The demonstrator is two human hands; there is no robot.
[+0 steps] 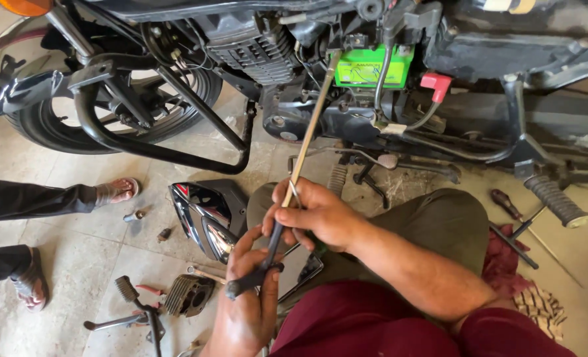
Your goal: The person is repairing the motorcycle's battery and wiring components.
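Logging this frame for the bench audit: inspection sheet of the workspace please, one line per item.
Surface: tiled floor, dusty.
Job's things: long rod tool reaching up to motorcycle by green battery.
Clutter: black side panel, finned engine part, screwdrivers, red rag.
Grippers: left hand grips the tool's dark handle; right hand pinches the shaft.
Cables: battery lead with red cap.
Surroundings: another person's sandalled feet.

A rectangular bright green label (pixel 374 67) with dark print covers the front of the boxy battery set in the black motorcycle frame (pixel 479 46), upper middle.
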